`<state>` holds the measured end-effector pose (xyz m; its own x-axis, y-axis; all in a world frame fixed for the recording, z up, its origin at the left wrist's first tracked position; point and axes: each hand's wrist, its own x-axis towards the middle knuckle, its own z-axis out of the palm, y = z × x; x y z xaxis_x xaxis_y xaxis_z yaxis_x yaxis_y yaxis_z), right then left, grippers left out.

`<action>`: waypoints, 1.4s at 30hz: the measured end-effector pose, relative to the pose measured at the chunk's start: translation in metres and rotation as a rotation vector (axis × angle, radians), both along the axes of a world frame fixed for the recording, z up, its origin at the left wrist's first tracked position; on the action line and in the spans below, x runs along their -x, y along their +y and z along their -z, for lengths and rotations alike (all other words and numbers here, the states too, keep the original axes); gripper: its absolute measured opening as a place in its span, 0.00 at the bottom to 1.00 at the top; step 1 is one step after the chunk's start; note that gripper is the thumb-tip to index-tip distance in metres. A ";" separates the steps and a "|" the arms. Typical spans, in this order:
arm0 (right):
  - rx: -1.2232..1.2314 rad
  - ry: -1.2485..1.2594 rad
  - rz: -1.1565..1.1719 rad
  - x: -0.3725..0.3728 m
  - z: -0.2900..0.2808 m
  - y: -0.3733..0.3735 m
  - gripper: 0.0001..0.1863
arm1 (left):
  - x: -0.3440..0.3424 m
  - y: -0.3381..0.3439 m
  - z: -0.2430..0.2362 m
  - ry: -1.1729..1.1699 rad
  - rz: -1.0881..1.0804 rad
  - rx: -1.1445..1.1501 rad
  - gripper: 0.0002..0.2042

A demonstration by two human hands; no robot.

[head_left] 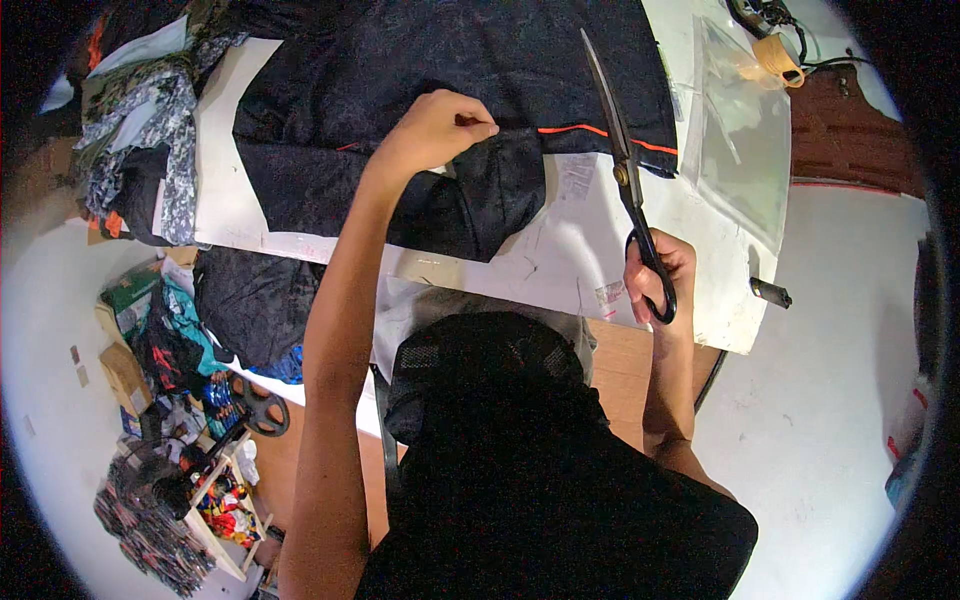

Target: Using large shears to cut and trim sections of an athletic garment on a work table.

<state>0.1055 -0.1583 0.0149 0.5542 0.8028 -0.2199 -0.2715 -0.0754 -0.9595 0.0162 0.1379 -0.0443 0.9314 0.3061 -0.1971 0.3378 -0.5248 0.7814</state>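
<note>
Fabric (460,190) pinched by left hand (435,130) — scissors (625,170) in right hand (658,275).

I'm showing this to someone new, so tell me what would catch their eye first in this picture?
First, the long scissors held in the right hand, blades closed and pointing up over the white table. Next, the black cloth spread across the table's top, with a thin orange stripe, pinched at a fold by the left hand. At lower left, a jumble of colourful cloth and boxes lies on the floor.
</note>
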 end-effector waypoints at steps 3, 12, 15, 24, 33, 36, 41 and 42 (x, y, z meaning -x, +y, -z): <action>-0.091 0.054 -0.036 0.000 0.005 -0.003 0.18 | 0.013 0.005 -0.013 -0.165 0.004 0.120 0.10; -0.168 0.284 -0.225 0.014 0.017 0.001 0.26 | 0.048 -0.017 -0.065 -0.362 -0.266 0.520 0.08; -0.199 0.299 -0.281 0.015 0.019 -0.005 0.27 | 0.056 -0.022 -0.079 -0.435 -0.306 0.503 0.10; -0.584 0.472 -0.441 0.023 0.040 -0.024 0.41 | 0.065 -0.038 -0.114 -0.651 -0.426 0.727 0.11; -0.548 0.522 -0.356 0.016 0.013 -0.017 0.37 | 0.058 -0.052 -0.149 -0.695 -0.496 0.659 0.08; -0.541 0.489 -0.476 0.007 0.008 -0.013 0.32 | 0.058 -0.053 -0.148 -0.743 -0.428 0.618 0.09; -0.604 0.364 -0.484 0.007 0.009 -0.014 0.38 | 0.053 -0.054 -0.141 -0.982 -0.334 0.599 0.11; -0.597 0.383 -0.461 0.008 0.008 -0.015 0.37 | 0.052 -0.054 -0.140 -1.027 -0.313 0.596 0.11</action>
